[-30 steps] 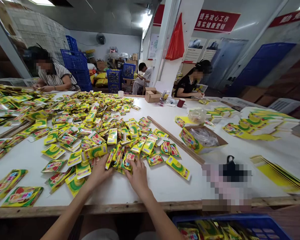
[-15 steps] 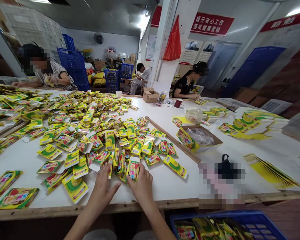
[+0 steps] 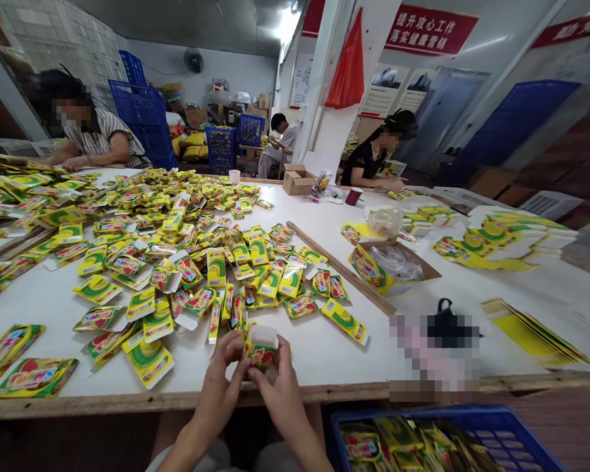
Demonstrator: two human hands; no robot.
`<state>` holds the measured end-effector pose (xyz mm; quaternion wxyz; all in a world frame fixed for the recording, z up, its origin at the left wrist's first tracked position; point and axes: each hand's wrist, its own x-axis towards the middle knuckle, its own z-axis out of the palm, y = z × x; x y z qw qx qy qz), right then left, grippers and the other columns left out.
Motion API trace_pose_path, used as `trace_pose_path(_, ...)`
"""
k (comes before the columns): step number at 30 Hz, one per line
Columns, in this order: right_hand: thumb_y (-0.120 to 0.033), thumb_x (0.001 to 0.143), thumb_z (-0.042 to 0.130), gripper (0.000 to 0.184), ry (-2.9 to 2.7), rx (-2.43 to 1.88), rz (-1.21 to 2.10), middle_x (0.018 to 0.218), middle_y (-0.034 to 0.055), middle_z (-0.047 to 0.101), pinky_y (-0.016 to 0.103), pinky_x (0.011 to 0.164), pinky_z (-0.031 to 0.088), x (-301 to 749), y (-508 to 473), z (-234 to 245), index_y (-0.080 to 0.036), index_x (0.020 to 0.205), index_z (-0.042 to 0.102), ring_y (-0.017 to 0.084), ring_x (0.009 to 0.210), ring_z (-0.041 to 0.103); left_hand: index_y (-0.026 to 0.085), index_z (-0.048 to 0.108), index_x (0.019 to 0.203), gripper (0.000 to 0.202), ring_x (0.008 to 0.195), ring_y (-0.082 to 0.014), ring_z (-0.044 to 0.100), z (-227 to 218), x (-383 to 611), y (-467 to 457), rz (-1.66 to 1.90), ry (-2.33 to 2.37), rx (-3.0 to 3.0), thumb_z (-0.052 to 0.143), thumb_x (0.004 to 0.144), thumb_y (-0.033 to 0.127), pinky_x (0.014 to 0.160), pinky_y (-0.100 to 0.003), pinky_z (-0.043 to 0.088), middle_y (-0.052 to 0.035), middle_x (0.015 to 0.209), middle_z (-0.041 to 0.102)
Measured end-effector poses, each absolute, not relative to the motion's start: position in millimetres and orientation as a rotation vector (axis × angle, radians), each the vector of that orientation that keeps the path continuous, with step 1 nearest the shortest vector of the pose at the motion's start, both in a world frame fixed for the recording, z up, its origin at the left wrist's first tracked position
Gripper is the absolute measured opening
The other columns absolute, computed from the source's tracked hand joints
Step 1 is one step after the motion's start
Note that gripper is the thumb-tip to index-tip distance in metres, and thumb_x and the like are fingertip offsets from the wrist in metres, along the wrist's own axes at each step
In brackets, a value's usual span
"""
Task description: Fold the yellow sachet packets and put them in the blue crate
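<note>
Both hands meet at the near edge of the white table (image 3: pixel 324 354) around one small yellow carton (image 3: pixel 260 345) with a white end flap showing. My left hand (image 3: pixel 221 387) pinches its left side and my right hand (image 3: pixel 278 387) grips its right side and bottom. Just beyond them lies a wide spread of flat yellow-green cartons (image 3: pixel 191 262) covering the left and middle of the table.
A wooden strip (image 3: pixel 341 269) runs diagonally right of the pile, with an open cardboard box (image 3: pixel 398 265) beside it. A blue crate (image 3: pixel 447 442) of cartons sits below the table at right. Three people work at the far side. Stacks of yellow sheets (image 3: pixel 535 337) lie right.
My hands have drawn back from the pile toward the table edge, lifting one carton out and closing on it together. One second ago they lay flat among the cartons.
</note>
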<state>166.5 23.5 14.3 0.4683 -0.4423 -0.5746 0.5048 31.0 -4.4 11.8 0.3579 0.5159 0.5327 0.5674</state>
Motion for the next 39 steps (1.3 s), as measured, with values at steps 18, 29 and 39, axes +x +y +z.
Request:
trace_pose_path(18,-0.020,0.088,0.056,0.019,-1.511,-0.989,0.997,0.093,0.0038,0.070,0.029,0.078,0.053,174,48,25,-0.021,0.106,0.061,0.018,0.085,0.067,0.024,0.057,0.118,0.026,0.112,-0.0220,0.063,16,25,7,1.483,1.416,1.546,0.048,0.093,0.023,0.097,-0.041,0.052,-0.0087,0.117,0.065)
trace_pose_path(29,-0.024,0.093,0.052,0.014,-1.746,-0.920,0.879,0.094,0.0054,0.069,0.031,0.084,0.051,175,44,33,-0.021,0.091,0.066,0.020,0.093,0.064,0.021,0.066,0.098,0.015,0.099,-0.0224,0.064,31,26,6,1.444,1.472,1.629,0.056,0.090,0.028,0.088,-0.036,0.051,-0.0072,0.099,0.069)
trace_pose_path(39,-0.027,0.093,0.050,0.017,-1.860,-1.093,0.693,0.084,0.0036,0.070,0.029,0.073,0.048,172,52,42,-0.021,0.084,0.063,0.020,0.082,0.064,0.018,0.068,0.091,0.019,0.081,-0.0203,0.067,36,31,17,1.458,1.535,1.460,0.058,0.088,0.034,0.073,-0.030,0.054,-0.0063,0.088,0.071)
